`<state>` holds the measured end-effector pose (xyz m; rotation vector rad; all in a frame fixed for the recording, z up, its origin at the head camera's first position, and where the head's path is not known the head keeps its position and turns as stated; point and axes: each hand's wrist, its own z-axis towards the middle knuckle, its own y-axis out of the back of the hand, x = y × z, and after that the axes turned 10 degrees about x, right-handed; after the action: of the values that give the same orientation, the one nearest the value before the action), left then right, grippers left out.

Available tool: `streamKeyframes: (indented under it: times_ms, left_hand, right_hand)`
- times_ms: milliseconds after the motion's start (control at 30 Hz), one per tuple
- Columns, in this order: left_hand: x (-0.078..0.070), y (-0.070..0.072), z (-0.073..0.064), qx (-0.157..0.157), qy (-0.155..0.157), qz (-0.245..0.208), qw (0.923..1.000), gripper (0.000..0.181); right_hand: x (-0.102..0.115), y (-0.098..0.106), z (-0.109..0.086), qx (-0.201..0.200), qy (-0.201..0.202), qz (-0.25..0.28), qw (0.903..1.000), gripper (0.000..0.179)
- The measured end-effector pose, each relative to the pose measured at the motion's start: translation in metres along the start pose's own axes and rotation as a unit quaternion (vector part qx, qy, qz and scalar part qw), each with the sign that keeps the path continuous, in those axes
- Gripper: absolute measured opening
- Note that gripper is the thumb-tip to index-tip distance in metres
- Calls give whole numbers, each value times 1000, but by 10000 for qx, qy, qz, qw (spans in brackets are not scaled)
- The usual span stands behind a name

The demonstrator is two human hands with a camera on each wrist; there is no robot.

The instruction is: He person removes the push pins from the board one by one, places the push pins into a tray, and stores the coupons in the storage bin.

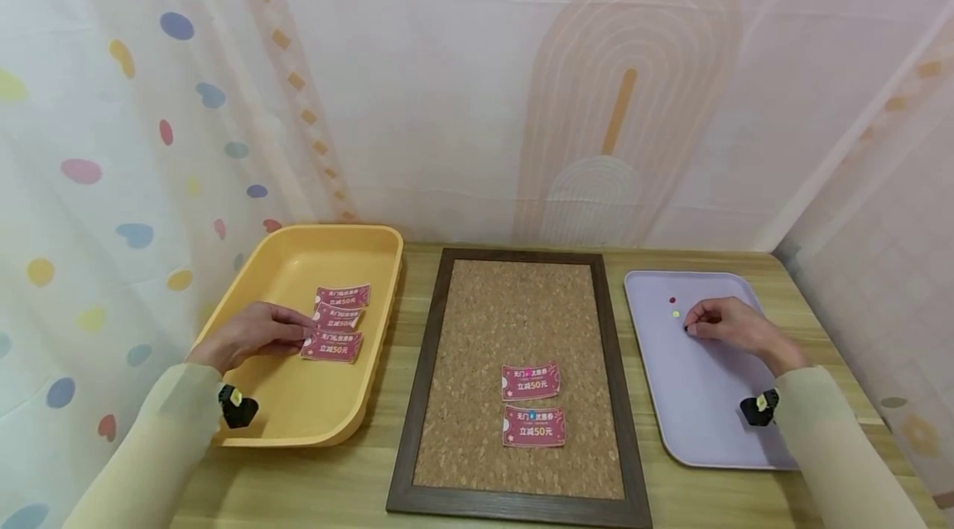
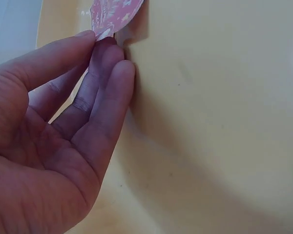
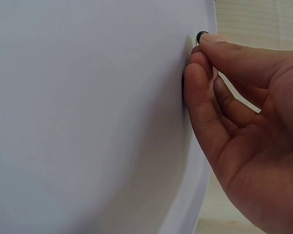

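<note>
Nearest you on the counter (image 1: 335,488), one framed corkboard (image 1: 462,363) carries two coupons (image 1: 534,432), one blue pin (image 1: 532,415) and one pink pin (image 1: 529,374) on them, both reading "立减50元". To the left, the yellow tray (image 1: 298,409) has three more coupons (image 1: 333,348) showing "立减50"; your left hand (image 1: 253,334) pinches the nearest. Over the lilac tray (image 1: 708,417), your right hand (image 1: 738,326) pinches one dark pin (image 3: 201,37), near two loose pins (image 1: 676,314), red and yellow-green. Behind hangs a patterned curtain (image 1: 447,98).

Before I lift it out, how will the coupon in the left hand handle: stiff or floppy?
The coupon looks thin, so it is probably light. Its edge appears to curve beyond the left hand, suggesting it may flex. Other coupons lie close by in the yellow tray, so one might drag along.
</note>
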<state>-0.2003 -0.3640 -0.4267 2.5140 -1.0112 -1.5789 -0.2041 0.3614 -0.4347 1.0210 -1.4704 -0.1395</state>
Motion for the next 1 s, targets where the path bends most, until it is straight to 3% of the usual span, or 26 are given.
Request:
streamKeyframes:
  times_ms: [133,233,433,633,833,1000]
  left_hand:
    - [-1,3,-2,-132,74,187,9997,37]
    - [-4,6,-7,-270,-44,334,9991,42]
    - [-23,0,-16,-705,-679,286,9948,51]
    - [-58,-26,-27,-1046,-1398,299,9842,45]
    - [-86,-61,-32,-1353,-1800,489,9731,39]
    - [-101,-88,-29,-1405,-2247,145,9641,35]
  right_hand:
    - [-1,1,-1,16,58,-51,10000,4]
    - [-2,2,-1,10,94,-86,9999,4]
    - [-4,2,-3,-129,249,-137,9995,5]
    - [11,2,-8,-362,83,-232,9990,9]
    - [29,-4,-11,-567,174,-153,9981,19]
    - [42,-10,-11,-1017,348,-394,9934,24]
